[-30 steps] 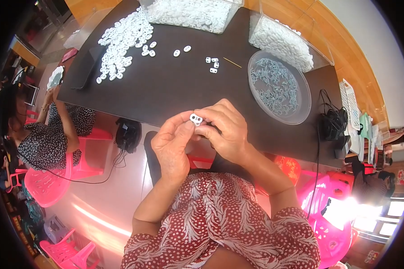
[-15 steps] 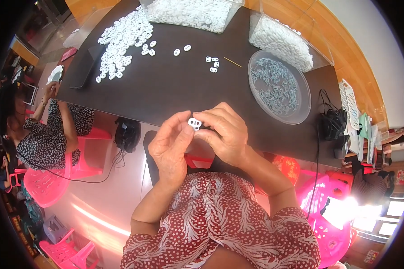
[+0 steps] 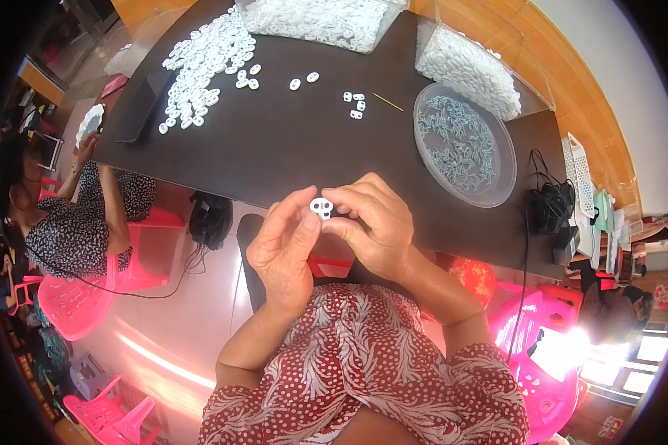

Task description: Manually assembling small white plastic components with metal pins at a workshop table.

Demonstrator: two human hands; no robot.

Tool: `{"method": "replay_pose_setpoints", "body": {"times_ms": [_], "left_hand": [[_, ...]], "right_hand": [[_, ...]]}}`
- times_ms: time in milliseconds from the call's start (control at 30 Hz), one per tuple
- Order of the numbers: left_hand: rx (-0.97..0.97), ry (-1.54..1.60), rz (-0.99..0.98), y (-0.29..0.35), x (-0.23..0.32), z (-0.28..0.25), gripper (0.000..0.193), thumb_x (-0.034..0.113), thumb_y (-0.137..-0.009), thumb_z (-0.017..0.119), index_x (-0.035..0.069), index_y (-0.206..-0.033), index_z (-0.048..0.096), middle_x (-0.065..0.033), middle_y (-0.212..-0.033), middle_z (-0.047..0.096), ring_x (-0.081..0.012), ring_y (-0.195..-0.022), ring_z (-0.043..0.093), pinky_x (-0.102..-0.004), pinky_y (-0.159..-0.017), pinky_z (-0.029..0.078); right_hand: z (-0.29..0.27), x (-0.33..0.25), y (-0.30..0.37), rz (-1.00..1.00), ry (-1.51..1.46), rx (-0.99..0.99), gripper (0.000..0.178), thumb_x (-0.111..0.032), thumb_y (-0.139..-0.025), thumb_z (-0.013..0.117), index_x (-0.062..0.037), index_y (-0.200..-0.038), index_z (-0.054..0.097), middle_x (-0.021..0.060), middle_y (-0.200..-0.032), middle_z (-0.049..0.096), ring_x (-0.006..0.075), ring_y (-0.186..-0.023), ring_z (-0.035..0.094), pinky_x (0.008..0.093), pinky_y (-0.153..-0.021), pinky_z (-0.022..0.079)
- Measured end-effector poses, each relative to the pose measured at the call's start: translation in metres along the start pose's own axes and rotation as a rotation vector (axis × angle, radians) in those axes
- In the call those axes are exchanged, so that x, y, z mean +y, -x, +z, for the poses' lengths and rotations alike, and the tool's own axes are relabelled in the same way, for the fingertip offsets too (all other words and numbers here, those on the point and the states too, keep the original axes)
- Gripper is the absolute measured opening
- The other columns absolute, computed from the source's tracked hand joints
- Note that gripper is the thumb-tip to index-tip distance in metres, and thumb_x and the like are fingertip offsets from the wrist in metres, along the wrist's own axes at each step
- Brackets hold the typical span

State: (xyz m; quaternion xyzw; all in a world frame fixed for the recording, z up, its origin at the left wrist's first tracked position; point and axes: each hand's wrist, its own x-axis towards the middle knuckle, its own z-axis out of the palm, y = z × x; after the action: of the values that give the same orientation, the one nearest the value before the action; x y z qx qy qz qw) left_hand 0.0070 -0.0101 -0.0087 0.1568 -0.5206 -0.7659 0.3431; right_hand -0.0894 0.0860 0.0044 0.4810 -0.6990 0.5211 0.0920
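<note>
My left hand (image 3: 284, 248) and my right hand (image 3: 371, 222) meet over the table's near edge. Between their fingertips they pinch a small white two-hole plastic piece (image 3: 321, 204), which looks like a cord lock. A smaller white part shows at its lower side, against the thumbs; how the two join I cannot tell. Farther off lie a few squarish white two-hole parts (image 3: 358, 105) beside a thin yellowish stick (image 3: 388, 101). Two oval white two-hole pieces (image 3: 295, 84) rest to their left, and a big heap of such ovals (image 3: 208, 67) covers the far left.
A round clear basin (image 3: 503, 167) of small grey-blue pieces stands at right. Behind are clear bins (image 3: 371, 37) of white parts. A dark flat object (image 3: 145, 107) lies at left. Black cables (image 3: 549, 200) sit at the right edge. Another person (image 3: 74, 222) sits at left.
The white piece has tilted slightly between my fingertips, its two holes facing up more plainly. Both hands stay in nearly the same place. The seated person's hand at left has shifted a little.
</note>
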Motion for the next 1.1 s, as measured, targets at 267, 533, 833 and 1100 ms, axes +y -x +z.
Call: {"method": "replay_pose_setpoints", "body": {"times_ms": [267,533,833,1100], "left_hand": [[-0.051,-0.006,-0.018,0.001,0.006,-0.001,0.024,-0.002,-0.087,0.058,-0.004,-0.111,0.062,-0.0034,-0.093,0.056,-0.0099,-0.089,0.053,-0.0230,-0.082,0.042],[-0.054,-0.201,0.098,0.004,0.005,0.000,0.024,-0.001,-0.086,0.060,-0.003,-0.110,0.063,-0.0031,-0.091,0.057,-0.0091,-0.082,0.053,-0.0212,-0.074,0.043],[-0.022,-0.330,0.176,0.002,0.006,0.001,0.023,0.000,-0.087,0.060,-0.002,-0.109,0.064,-0.0029,-0.089,0.057,-0.0089,-0.080,0.052,-0.0208,-0.070,0.043],[0.022,-0.311,0.129,0.004,0.002,0.001,0.022,0.001,-0.087,0.060,-0.002,-0.108,0.064,-0.0029,-0.089,0.057,-0.0088,-0.079,0.052,-0.0209,-0.070,0.043]], "right_hand": [[-0.003,-0.006,-0.001,-0.008,-0.034,0.005,0.033,-0.005,-0.064,0.075,0.0005,-0.094,0.063,0.0084,-0.082,0.063,0.0209,-0.067,0.055,0.0308,-0.057,0.045],[-0.006,-0.014,0.003,0.521,-0.376,-0.010,0.014,-0.001,-0.079,0.066,-0.0021,-0.093,0.066,0.0055,-0.078,0.061,0.0126,-0.066,0.055,0.0244,-0.059,0.044],[0.002,-0.018,0.007,0.527,-0.342,0.069,0.014,0.000,-0.078,0.066,-0.0019,-0.092,0.065,0.0049,-0.077,0.061,0.0109,-0.066,0.055,0.0238,-0.059,0.044],[0.003,-0.016,0.007,0.470,-0.295,0.061,0.013,0.000,-0.078,0.066,-0.0014,-0.092,0.065,0.0058,-0.076,0.062,0.0125,-0.065,0.055,0.0250,-0.058,0.043]]}}
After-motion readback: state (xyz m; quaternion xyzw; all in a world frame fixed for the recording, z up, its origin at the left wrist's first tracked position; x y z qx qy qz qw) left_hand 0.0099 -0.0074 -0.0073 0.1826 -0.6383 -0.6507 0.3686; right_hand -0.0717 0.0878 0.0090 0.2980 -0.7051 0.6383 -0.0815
